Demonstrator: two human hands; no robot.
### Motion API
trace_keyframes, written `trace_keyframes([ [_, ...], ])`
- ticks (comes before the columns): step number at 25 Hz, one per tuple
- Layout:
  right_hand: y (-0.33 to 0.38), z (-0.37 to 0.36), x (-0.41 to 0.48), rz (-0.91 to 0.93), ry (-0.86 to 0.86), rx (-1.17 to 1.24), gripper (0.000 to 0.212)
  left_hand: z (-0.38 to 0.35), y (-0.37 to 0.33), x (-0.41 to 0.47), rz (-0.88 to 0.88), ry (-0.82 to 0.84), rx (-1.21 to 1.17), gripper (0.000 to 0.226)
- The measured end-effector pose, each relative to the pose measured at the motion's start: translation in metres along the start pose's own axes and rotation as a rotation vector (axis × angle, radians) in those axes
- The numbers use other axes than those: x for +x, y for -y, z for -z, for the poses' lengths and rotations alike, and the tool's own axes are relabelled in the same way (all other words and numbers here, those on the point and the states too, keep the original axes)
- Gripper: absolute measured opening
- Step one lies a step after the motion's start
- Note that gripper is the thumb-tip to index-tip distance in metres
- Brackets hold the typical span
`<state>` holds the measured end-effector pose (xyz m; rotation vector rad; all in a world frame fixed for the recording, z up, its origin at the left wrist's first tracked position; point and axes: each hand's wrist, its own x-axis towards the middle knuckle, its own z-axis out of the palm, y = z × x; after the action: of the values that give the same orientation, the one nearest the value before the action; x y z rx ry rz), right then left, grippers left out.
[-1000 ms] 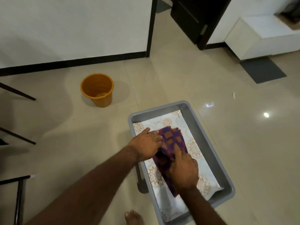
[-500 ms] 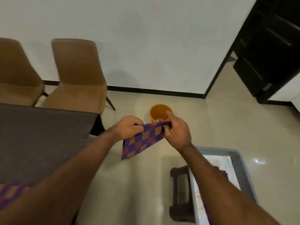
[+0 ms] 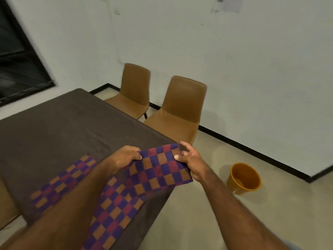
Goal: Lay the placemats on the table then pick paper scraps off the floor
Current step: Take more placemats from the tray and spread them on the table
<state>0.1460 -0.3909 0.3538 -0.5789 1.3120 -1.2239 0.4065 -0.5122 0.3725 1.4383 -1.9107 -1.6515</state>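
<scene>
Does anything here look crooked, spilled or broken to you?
Nothing stands out. The left hand and right hand hold a checked placemat over the table edge, not yet laid. A second placemat lies flat on the table; the orange bucket stands upright on the floor.

The table (image 3: 63, 127) fills the left and centre. 2 placemats lie flat on its near part: the left placemat (image 3: 59, 183) to the left of the person's left forearm, the right placemat (image 3: 115, 210) to the right of it, reaching the table's right edge. A 3rd placemat (image 3: 160, 168) is held above that edge, between the left hand (image 3: 126, 156) and the right hand (image 3: 192, 163). 2 chairs stand behind the table, the farther chair (image 3: 134, 91) left of the nearer chair (image 3: 182, 109). A bucket (image 3: 244, 178) sits on the floor (image 3: 252, 222) right of the table, near the wall (image 3: 234, 69). A window (image 3: 18, 60) is far left.
</scene>
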Motion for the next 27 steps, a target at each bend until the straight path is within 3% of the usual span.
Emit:
trace_keyframes([
  [2, 0.006, -0.026, 0.016, -0.032, 0.031, 0.037, 0.083, 0.01, 0.017, -0.001, 0.009, -0.135, 0.183, 0.011],
  [4, 0.013, -0.051, 0.033, -0.022, 0.017, 0.013, 0.085, 0.006, 0.018, -0.007, 0.018, -0.286, 0.288, 0.037],
  [6, 0.019, -0.073, 0.051, -0.006, -0.019, -0.028, 0.081, -0.008, 0.007, -0.01, 0.016, -0.314, 0.217, 0.039],
  [10, 0.027, -0.093, 0.083, 0.014, -0.073, -0.124, 0.08, -0.037, -0.016, 0.008, 0.044, -0.155, -0.16, 0.053],
  [15, 0.036, -0.084, 0.113, -0.067, 0.055, -0.037, 0.077, -0.035, -0.023, 0.037, 0.147, -0.206, -0.336, 0.006],
  [18, 0.028, -0.079, 0.122, -0.066, 0.155, -0.092, 0.08, -0.031, -0.02, 0.046, 0.212, -0.286, -0.492, 0.021],
  [21, 0.01, -0.078, 0.124, -0.038, 0.3, -0.397, 0.092, -0.026, -0.017, 0.051, 0.195, -0.328, -0.492, 0.019],
  [24, -0.002, -0.073, 0.136, -0.014, 0.217, -0.476, 0.08, -0.011, -0.011, 0.053, 0.227, -0.352, -0.428, 0.024],
  [27, 0.007, -0.06, 0.158, 0.002, 0.154, -0.371, 0.07, 0.008, -0.004, 0.047, 0.197, -0.436, -0.409, 0.024],
])
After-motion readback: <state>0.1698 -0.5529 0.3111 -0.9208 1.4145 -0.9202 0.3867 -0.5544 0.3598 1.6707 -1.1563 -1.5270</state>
